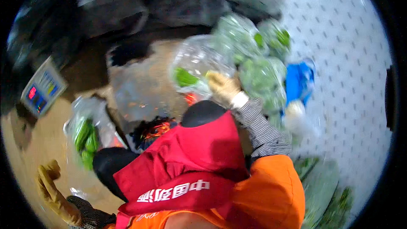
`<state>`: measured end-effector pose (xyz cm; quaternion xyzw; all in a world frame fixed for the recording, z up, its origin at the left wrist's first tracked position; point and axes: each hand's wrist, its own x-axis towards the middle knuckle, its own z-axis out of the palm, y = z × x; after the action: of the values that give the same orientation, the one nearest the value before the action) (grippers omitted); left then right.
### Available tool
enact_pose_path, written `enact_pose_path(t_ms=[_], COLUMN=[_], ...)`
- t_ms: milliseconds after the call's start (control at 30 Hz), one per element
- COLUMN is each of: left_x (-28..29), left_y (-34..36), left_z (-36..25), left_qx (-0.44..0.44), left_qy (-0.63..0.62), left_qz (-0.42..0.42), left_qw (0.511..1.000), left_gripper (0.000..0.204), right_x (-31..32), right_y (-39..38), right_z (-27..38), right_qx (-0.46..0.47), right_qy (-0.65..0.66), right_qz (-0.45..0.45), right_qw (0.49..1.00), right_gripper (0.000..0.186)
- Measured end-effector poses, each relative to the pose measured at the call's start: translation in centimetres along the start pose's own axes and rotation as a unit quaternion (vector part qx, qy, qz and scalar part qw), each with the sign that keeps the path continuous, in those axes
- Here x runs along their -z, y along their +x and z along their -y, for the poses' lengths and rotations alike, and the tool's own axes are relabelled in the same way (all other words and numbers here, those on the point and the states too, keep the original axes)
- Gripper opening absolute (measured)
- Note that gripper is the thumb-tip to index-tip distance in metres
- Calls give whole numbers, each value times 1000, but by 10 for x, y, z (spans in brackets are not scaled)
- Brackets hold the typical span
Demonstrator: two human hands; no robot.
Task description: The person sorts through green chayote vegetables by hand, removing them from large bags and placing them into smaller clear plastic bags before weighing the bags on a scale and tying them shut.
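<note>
My right hand [224, 88], in a pale yellow work glove, is closed at the right edge of a clear plastic bag [203, 55]. A green vegetable [185, 77] shows inside that bag, its kind blurred. My left hand [55, 193], in a yellow glove, is off to the lower left with fingers apart and nothing in it. Nearest to it is another clear plastic bag [93, 110], holding long green vegetables [87, 140] that look like peppers. Between my knees lies a dark opening with red and orange bits [157, 131].
A small digital scale display [43, 87] stands at the left. Bagged greens [263, 80] crowd beside my right hand, with a blue bag [299, 80] next to them. More bagged greens [320, 186] lie at the lower right. Large plastic-wrapped bundles [169, 0] line the back.
</note>
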<state>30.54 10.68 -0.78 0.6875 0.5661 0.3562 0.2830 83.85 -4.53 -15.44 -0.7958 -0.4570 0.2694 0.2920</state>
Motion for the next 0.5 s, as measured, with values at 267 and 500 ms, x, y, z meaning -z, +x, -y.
enact_pose_path(t_ms=[267, 500], left_x=[-191, -258], left_y=[54, 44], left_z=[-200, -208], left_qx=[-353, -438], left_qy=[158, 192], left_qz=[313, 362], left_qw=[867, 800], left_gripper=[27, 40], right_x=[35, -21], right_y=[-91, 73], right_z=[-100, -108], right_qx=[-171, 39], right_qy=[162, 65], right_qz=[-231, 8], right_qw=[944, 997], right_gripper=[38, 40])
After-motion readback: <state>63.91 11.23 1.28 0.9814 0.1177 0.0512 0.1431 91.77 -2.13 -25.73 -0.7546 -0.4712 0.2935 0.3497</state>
